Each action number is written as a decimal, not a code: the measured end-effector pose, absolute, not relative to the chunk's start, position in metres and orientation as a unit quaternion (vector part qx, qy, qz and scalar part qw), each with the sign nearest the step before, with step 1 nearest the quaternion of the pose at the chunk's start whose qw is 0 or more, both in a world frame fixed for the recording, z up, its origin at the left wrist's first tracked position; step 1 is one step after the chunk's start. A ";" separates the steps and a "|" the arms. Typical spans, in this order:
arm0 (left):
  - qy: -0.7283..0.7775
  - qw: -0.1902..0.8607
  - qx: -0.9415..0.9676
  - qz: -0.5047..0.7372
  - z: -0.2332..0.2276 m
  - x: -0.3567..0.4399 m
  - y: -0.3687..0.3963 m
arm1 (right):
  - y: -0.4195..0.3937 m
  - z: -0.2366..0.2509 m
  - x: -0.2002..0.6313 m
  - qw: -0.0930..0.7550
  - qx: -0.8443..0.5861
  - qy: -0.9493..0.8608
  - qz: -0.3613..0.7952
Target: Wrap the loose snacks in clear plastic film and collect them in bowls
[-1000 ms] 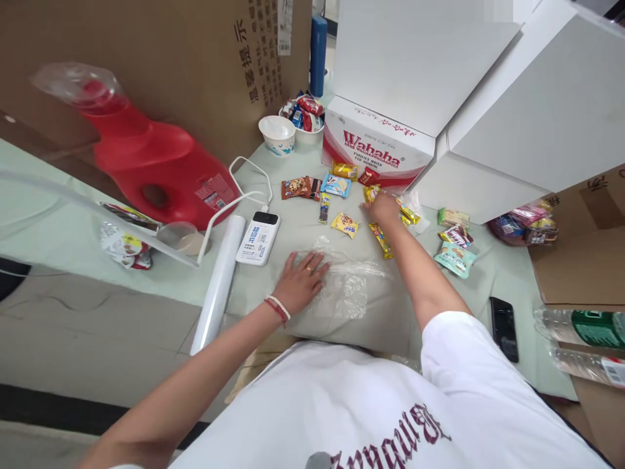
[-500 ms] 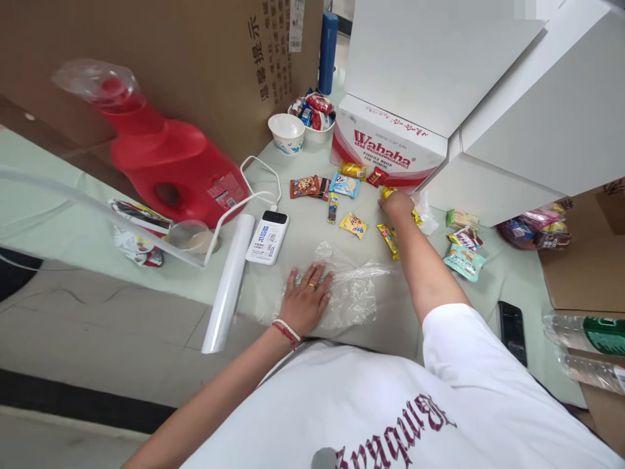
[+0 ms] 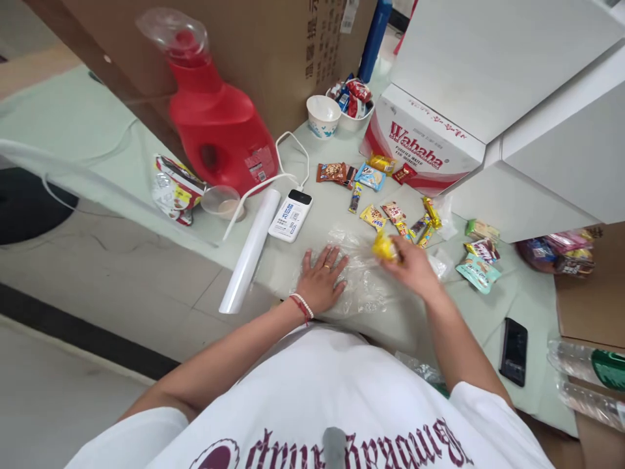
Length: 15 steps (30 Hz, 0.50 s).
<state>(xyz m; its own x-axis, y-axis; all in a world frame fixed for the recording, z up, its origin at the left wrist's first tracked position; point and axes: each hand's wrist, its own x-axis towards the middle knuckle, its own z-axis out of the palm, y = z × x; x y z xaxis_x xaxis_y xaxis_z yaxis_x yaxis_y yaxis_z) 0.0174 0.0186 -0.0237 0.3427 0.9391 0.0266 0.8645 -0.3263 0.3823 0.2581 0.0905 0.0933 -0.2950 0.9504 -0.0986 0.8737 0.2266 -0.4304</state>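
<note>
Yellow packet (image 3: 384, 246), gripped in right hand (image 3: 413, 266); left hand (image 3: 321, 281) spread on clear plastic (image 3: 364, 293); beyond, two bowls (image 3: 323, 124), one carton (image 3: 424, 148).

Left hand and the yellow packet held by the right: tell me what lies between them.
Crumpled clear plastic lies between the left hand and the yellow packet in the right hand, as the head view shows.

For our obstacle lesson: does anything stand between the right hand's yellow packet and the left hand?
Nothing visible stands between the yellow packet in the right hand and the left hand; crumpled clear plastic lies on the table.
</note>
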 end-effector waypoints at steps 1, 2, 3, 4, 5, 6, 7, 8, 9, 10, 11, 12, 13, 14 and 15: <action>0.562 0.156 0.803 0.125 -0.024 0.018 0.019 | 0.079 0.086 0.245 0.051 -0.563 -0.795 0.219; 0.563 0.159 0.801 0.127 -0.024 0.017 0.019 | 0.070 0.077 0.232 0.007 -0.551 -0.805 0.219; 0.565 0.161 0.799 0.129 -0.024 0.015 0.019 | 0.063 0.069 0.220 -0.035 -0.546 -0.810 0.210; 0.566 0.161 0.798 0.131 -0.023 0.012 0.019 | 0.058 0.060 0.211 -0.069 -0.547 -0.811 0.196; 0.567 0.159 0.798 0.133 -0.023 0.008 0.020 | 0.054 0.054 0.205 -0.093 -0.551 -0.810 0.179; 0.566 0.154 0.799 0.135 -0.023 0.003 0.021 | 0.052 0.049 0.203 -0.106 -0.555 -0.809 0.165; 0.565 0.149 0.800 0.136 -0.022 -0.003 0.022 | 0.050 0.046 0.204 -0.112 -0.555 -0.809 0.162; 0.565 0.143 0.801 0.137 -0.022 -0.009 0.023 | 0.050 0.046 0.207 -0.111 -0.549 -0.811 0.171; 0.565 0.139 0.801 0.137 -0.023 -0.015 0.024 | 0.051 0.048 0.212 -0.104 -0.542 -0.812 0.189; 0.564 0.137 0.803 0.134 -0.023 -0.021 0.025 | 0.056 0.052 0.219 -0.089 -0.539 -0.812 0.206; 0.563 0.137 0.805 0.131 -0.024 -0.025 0.026 | 0.065 0.056 0.226 -0.065 -0.549 -0.806 0.212; 0.561 0.136 0.807 0.126 -0.025 -0.028 0.026 | 0.077 0.060 0.233 -0.033 -0.574 -0.794 0.200; 0.560 0.135 0.809 0.122 -0.027 -0.030 0.026 | 0.093 0.063 0.239 0.003 -0.612 -0.773 0.167; 0.559 0.132 0.810 0.119 -0.028 -0.030 0.026 | 0.111 0.065 0.244 0.036 -0.657 -0.743 0.122; 0.559 0.129 0.811 0.117 -0.029 -0.030 0.025 | 0.132 0.065 0.248 0.053 -0.700 -0.708 0.078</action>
<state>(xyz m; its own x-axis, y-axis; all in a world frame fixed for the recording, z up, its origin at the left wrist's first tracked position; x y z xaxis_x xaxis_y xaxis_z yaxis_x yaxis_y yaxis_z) -0.0302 0.0253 -0.0289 0.3469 0.9368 0.0455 0.8767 -0.3411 0.3391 0.2481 0.1322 0.0647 -0.0150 0.9993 -0.0337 0.9827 0.0086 -0.1848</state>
